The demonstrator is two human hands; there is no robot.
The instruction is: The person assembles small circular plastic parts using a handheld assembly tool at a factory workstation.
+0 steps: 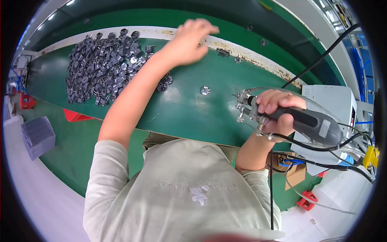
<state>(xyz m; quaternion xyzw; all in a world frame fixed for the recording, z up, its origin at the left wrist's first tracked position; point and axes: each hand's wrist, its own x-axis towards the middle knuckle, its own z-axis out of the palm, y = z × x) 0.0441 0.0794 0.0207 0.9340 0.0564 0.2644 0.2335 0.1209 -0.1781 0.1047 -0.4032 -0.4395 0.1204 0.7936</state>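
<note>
My left hand reaches over the far edge of the green workbench, slightly blurred, with its fingers apart and nothing visible in them. In my right hand is a black and grey electric screwdriver, held nearly level with its metal tip pointing left. Clear tubing and a black cable run from the tool toward the right. Between the two hands, a single small round metallic part lies on the bench. A large heap of similar dark grey and silvery parts is left of my left forearm.
A worn white ledge runs along the bench's back, with a green conveyor belt beyond, carrying a few scattered parts. At the right stands a light grey machine. A black cable hangs diagonally there. Below sits a cardboard box.
</note>
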